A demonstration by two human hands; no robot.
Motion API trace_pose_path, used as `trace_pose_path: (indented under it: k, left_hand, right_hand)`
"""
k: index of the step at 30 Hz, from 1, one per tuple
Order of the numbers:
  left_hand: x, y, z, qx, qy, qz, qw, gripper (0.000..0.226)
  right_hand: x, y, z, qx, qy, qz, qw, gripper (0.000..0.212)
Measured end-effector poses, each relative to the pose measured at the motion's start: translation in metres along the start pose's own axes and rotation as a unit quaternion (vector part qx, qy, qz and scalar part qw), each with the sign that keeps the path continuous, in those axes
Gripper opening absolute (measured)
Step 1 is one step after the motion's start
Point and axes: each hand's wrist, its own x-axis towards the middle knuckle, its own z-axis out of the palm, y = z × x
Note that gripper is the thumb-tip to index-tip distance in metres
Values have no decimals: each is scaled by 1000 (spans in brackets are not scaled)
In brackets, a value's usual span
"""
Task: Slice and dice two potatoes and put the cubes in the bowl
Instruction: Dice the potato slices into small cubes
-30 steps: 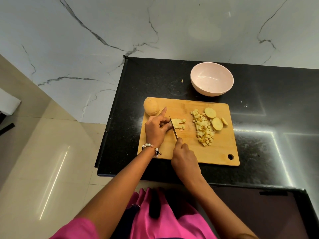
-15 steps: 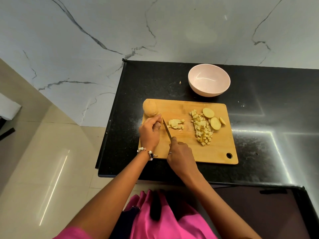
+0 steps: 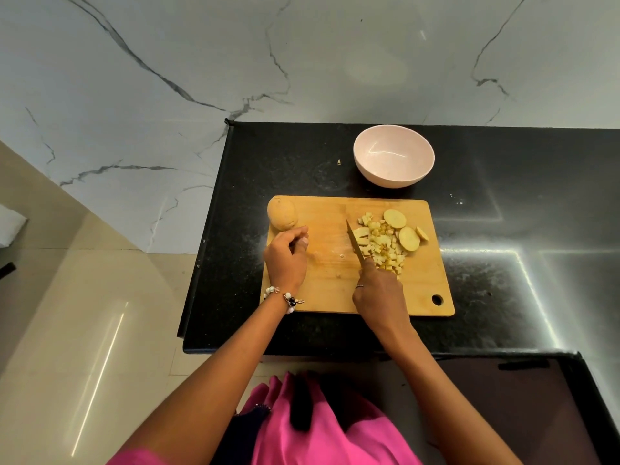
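A shiny black stone counter [image 3: 503, 229] with tiny white specks stands against a white marble wall [image 3: 201, 62] that has thin grey lines running over it. Bright strips of light shine on the counter at the right. To the left, lower down, is a smooth cream tiled floor [image 3: 84, 313].

A flat wooden cutting board [image 3: 335, 283] with a small round hole in its near right corner lies on the counter. Just behind it sits a round pale pink bowl [image 3: 394, 156], with nothing to see inside it. A tiny yellow crumb [image 3: 339, 162] lies on the counter left of the bowl.

On the far left corner of the board sits a whole brown potato [image 3: 282, 214]. On the right part of the board is a heap of small yellow potato cubes [image 3: 380, 243]. Three round potato slices [image 3: 402, 229] lie just beside the heap, on its right.

The left hand [image 3: 287, 258], with a bead bracelet [image 3: 281, 297] on the wrist, rests on the board near the whole potato. Its fingers are curled in and hold nothing.

The right hand [image 3: 379, 297] is wrapped around the handle of a thin dark knife [image 3: 355, 242]. The blade touches the left side of the cube heap. The hand hides the handle and the near edge of the heap.

At the bottom is bright pink clothing [image 3: 318, 431].
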Motion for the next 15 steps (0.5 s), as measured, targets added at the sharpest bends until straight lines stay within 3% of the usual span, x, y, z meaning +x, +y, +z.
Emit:
trace_pose_path:
  k: [4,7,15]
  left_hand:
    - [-2,10,4,7,-22,21,1000,20]
    - [-2,18,9,33,-69,101,992,25]
    - [-1,37,33,180,-180,340,905,58]
  right_hand:
    - [-3,7,-6,-14,-4,3,1000,51]
    - [-5,17,-20,-73,2,-5,997,50]
    - [-5,39,-58,-206,101,-63,971,45]
